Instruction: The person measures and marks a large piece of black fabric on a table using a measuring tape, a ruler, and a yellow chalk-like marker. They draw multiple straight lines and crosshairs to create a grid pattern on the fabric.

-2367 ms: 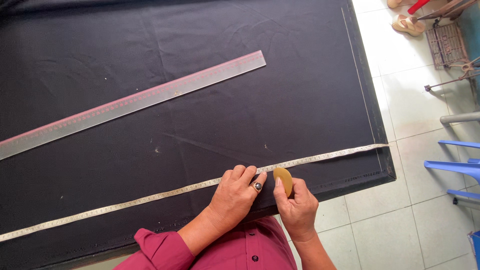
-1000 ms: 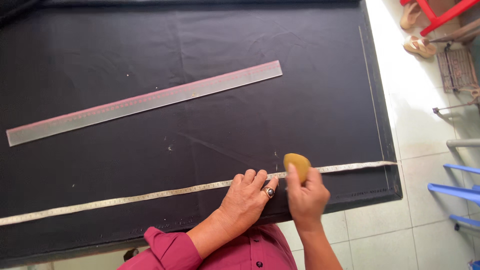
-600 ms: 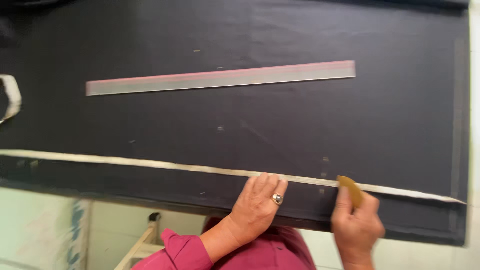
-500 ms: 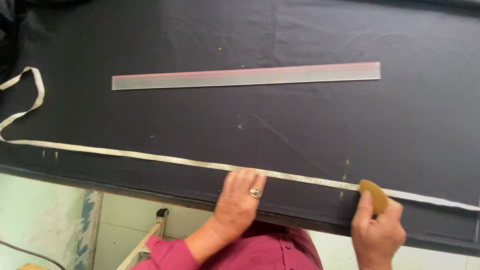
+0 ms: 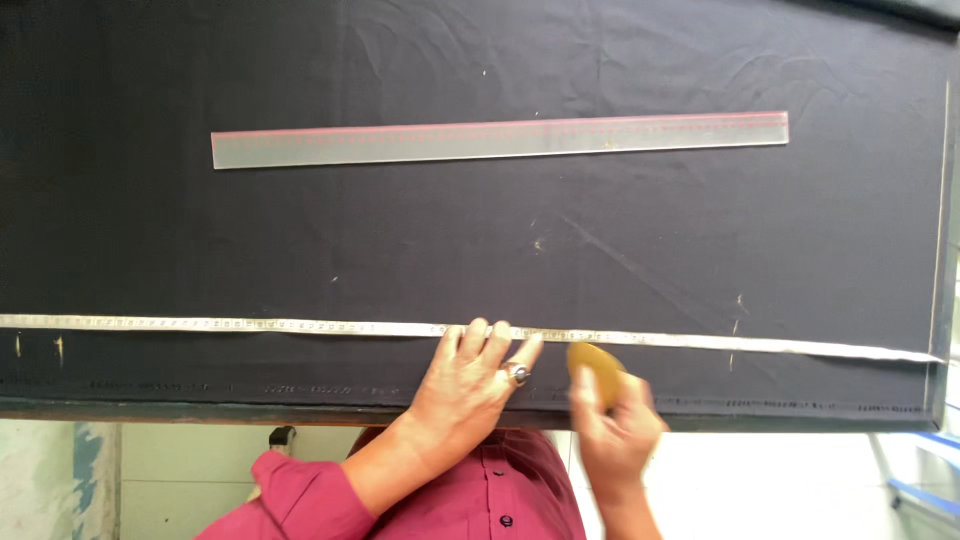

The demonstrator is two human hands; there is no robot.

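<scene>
Black cloth covers the table. A long measuring tape lies flat along the near edge, running left to right. My left hand, with a ring on one finger, presses its fingertips down on the tape near the middle. My right hand is just to the right of it and pinches a yellow piece of tailor's chalk, whose tip sits just below the tape on the cloth. A long clear ruler with a red edge lies farther away, apart from both hands.
Faint chalk marks show on the cloth near the tape, and more at the far left. The table's front edge runs just below the tape. Pale floor tiles and a blue object lie beyond the right corner.
The view swung left and then settled. My right hand with the chalk has moved left along the tape, close beside my left hand, which stayed pressed on the tape.
</scene>
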